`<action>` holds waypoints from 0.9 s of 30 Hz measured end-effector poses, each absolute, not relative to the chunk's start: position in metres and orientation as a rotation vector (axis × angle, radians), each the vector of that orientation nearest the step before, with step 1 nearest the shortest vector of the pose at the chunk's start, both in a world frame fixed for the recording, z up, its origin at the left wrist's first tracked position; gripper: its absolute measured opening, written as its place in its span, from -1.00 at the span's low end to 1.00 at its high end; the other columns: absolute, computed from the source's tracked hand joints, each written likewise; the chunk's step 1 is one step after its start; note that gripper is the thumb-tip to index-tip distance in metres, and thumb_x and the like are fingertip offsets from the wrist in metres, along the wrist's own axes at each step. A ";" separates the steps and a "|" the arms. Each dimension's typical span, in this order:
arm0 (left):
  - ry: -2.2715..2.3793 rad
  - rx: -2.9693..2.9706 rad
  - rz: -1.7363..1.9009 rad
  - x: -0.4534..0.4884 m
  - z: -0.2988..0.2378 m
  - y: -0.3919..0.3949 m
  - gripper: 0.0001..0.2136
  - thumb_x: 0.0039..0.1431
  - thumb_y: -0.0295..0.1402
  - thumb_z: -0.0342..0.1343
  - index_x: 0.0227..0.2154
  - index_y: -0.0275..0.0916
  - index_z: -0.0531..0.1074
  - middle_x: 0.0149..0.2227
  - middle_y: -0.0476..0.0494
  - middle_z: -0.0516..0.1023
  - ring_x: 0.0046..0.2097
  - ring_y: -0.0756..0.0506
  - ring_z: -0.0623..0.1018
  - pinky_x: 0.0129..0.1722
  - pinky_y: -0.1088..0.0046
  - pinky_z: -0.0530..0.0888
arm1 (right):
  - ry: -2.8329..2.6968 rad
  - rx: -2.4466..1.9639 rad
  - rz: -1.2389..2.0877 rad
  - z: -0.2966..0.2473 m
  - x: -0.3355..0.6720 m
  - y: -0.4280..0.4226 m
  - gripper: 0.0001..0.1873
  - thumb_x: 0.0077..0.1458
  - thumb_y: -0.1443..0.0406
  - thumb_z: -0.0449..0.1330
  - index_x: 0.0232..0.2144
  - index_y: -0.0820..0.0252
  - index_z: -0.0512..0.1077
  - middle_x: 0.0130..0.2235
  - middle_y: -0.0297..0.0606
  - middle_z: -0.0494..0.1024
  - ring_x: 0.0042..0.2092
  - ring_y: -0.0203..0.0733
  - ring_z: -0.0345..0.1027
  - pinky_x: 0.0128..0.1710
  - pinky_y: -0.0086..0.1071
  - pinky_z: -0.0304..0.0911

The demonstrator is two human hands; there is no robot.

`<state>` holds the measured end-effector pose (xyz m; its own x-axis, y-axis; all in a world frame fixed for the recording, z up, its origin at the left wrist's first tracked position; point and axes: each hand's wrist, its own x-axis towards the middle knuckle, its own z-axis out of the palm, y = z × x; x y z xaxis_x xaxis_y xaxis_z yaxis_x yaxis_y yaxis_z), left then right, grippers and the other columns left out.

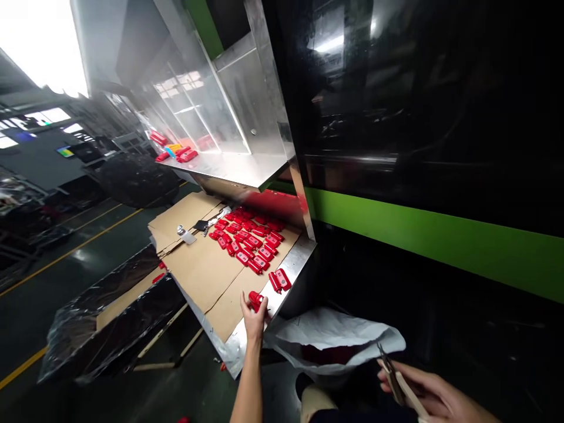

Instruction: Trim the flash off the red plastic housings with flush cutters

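My left hand (254, 315) reaches out to the near corner of a steel table (288, 271) and is closed on a red plastic part (255, 300). My right hand (429, 392) stays low at the bottom right, closed on a pair of cutters (394, 376) with pale handles. Several more red plastic parts (248, 238) lie spread over brown cardboard (207, 267) on the table. Two of them (279, 280) sit apart near the table's right edge.
A white plastic bag (335, 338) hangs open below the table between my hands. A steel shelf (229, 164) above holds a few red parts (180, 154). Black-lined boxes (110, 323) stand at left. A black and green machine (432, 235) fills the right side.
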<state>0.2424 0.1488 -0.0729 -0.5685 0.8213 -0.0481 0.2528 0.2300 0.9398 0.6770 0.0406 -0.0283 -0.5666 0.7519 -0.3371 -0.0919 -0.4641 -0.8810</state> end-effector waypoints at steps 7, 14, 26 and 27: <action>1.239 0.806 1.609 0.359 -0.015 0.067 -0.14 0.01 0.27 -0.03 0.32 -0.02 -0.04 0.17 -0.32 0.37 0.19 -0.42 0.39 0.15 -0.15 0.35 | -1.339 -0.753 1.997 -0.005 0.640 0.060 -0.23 0.11 0.05 0.13 0.31 0.20 0.15 0.30 0.00 0.21 0.30 0.12 0.10 0.29 0.03 0.05; 0.512 0.479 1.710 0.424 0.038 0.035 -0.26 0.02 0.12 0.15 0.23 -0.11 0.27 0.19 -0.27 0.38 0.33 -0.51 0.13 0.27 -0.24 0.12 | -1.703 -0.999 1.483 0.050 0.602 0.054 -0.45 0.30 0.04 -0.06 0.24 0.12 0.21 0.25 -0.04 0.25 0.22 0.07 0.18 0.22 -0.01 0.16; 0.287 0.351 1.579 0.454 0.069 0.028 -0.29 0.11 0.14 0.05 0.23 -0.16 0.28 0.23 -0.24 0.33 0.35 -0.49 0.08 0.32 -0.14 0.09 | -1.906 -0.928 1.046 0.086 0.625 0.049 -0.58 0.32 0.12 -0.03 0.12 0.17 0.28 0.05 -0.05 0.38 0.07 0.01 0.32 0.04 -0.19 0.34; 0.255 0.320 1.561 0.456 0.069 0.027 -0.30 0.13 0.15 0.01 0.24 -0.16 0.27 0.25 -0.22 0.32 0.36 -0.47 0.07 0.33 -0.12 0.09 | -1.908 -0.909 1.011 0.086 0.627 0.048 -0.56 0.31 0.12 -0.03 0.15 0.17 0.27 0.09 -0.03 0.37 0.10 0.04 0.30 0.06 -0.16 0.33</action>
